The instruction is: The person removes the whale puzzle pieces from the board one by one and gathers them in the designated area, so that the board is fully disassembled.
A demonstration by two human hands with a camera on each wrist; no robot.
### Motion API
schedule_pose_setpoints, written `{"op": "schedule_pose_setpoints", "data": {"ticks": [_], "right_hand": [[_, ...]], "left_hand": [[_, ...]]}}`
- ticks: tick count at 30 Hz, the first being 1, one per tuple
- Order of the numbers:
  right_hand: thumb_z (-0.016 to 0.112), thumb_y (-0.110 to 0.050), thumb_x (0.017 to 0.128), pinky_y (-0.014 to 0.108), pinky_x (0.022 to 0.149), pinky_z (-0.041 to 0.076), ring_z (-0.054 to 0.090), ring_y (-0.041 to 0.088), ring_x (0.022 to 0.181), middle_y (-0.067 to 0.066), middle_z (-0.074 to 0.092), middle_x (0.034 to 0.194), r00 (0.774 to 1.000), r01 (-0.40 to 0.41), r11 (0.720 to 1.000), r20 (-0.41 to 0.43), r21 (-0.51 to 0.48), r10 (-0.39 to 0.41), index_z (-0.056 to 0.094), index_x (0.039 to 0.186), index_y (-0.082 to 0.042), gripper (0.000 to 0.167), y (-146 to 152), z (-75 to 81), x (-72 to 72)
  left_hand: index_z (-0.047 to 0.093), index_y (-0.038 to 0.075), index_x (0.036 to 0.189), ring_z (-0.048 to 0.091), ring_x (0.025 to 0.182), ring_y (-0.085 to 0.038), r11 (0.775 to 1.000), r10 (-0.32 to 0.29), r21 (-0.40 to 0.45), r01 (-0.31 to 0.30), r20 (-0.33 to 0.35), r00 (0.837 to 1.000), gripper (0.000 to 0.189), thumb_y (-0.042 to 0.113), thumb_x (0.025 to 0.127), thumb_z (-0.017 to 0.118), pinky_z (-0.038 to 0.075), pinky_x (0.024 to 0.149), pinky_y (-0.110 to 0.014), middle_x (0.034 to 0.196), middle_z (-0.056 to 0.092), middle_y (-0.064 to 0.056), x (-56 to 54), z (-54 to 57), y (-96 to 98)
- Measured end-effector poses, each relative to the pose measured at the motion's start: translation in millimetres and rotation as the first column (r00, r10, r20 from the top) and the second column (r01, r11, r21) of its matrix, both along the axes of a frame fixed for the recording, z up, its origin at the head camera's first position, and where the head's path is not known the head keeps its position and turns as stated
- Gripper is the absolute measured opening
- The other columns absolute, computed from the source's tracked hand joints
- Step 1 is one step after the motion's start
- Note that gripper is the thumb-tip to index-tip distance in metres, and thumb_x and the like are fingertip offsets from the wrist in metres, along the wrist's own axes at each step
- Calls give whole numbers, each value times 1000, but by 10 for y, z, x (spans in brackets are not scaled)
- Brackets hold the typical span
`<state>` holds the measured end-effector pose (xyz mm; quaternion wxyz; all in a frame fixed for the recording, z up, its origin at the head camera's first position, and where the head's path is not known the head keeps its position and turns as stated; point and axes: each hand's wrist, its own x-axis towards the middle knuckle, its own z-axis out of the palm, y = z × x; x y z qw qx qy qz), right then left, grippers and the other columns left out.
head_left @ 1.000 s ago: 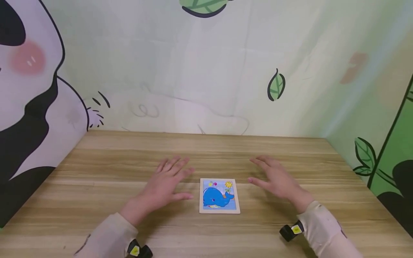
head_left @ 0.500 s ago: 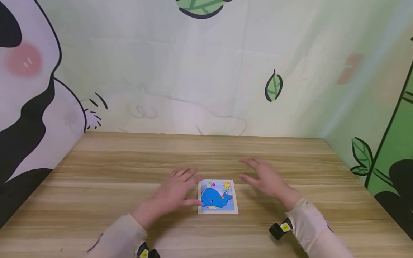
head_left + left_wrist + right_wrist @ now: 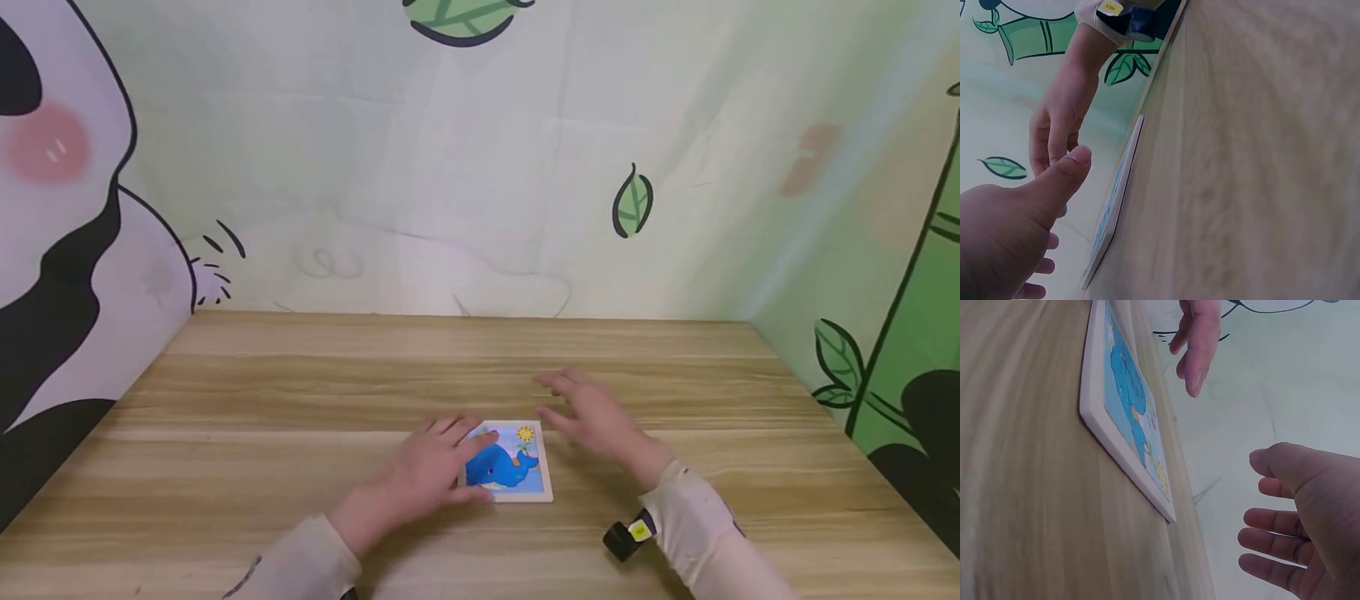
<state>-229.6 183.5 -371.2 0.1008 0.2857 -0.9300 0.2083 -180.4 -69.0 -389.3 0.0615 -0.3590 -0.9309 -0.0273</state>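
A square whale picture puzzle (image 3: 517,475) with a pale frame lies flat on the wooden table (image 3: 300,392). Over its left side hovers my left hand (image 3: 423,471), fingers spread, hiding the left edge from the head view. The left wrist view shows a gap between that hand's thumb (image 3: 1063,178) and the puzzle (image 3: 1113,209). My right hand (image 3: 596,421) is in the air just right of the puzzle, fingers extended and thumb apart. In the right wrist view, the right hand (image 3: 1310,512) holds nothing, and the puzzle (image 3: 1129,406) lies apart from it.
Behind the table stands a pale wall (image 3: 450,167) with painted leaves and a panda (image 3: 67,208) at the left. A green painted panel (image 3: 915,317) is on the right. A small black wrist camera (image 3: 626,537) sits below the right sleeve.
My left hand has moved right, from beside the puzzle to above its left part. My right hand has come left, closer to the puzzle's right side. The puzzle stays put on the table.
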Motion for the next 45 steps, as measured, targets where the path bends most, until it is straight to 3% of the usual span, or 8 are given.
{"op": "schedule_pose_setpoints", "data": {"ticks": [8,17,26,35,45], "right_hand": [[63,-23,92,42,87,53,64,24,103,11,63,123,998,-22,1000,56,7,22,58,129,-6,41,-129,-41,-13],[63,-22,93,38,85,54,64,23,100,10,66,114,994,-79,997,79,5,78,61,125,-4,37,-261,-83,-22],[63,-22,93,39,87,54,64,23,101,9,65,112,986,-93,996,135,-8,94,61,124,-6,36,-401,-100,6],[63,-22,93,39,89,53,63,22,101,8,66,113,981,-133,991,139,1,132,62,124,-5,35,-499,-118,9],[63,-21,92,35,85,53,63,19,96,5,65,106,980,-164,986,120,27,160,64,121,-8,31,-538,-153,3]], "left_hand": [[48,23,141,45,133,-29,999,-17,-34,16,-39,999,68,67,88,47,39,108,-48,147,47,-6,98,-83,75],[44,26,144,43,136,-30,999,-40,-7,40,-33,999,67,64,89,49,38,108,-47,150,44,-10,189,-182,127],[42,31,145,39,140,-29,997,-62,-61,58,-75,995,64,66,91,42,38,109,-48,151,42,-9,277,-242,170],[38,32,148,30,145,-29,995,-55,-84,54,-5,998,64,66,94,34,32,114,-48,157,32,-10,340,-260,205],[36,29,149,28,146,-30,993,-59,-98,59,-1,998,66,66,95,31,30,115,-48,157,31,-11,366,-281,200]]}}
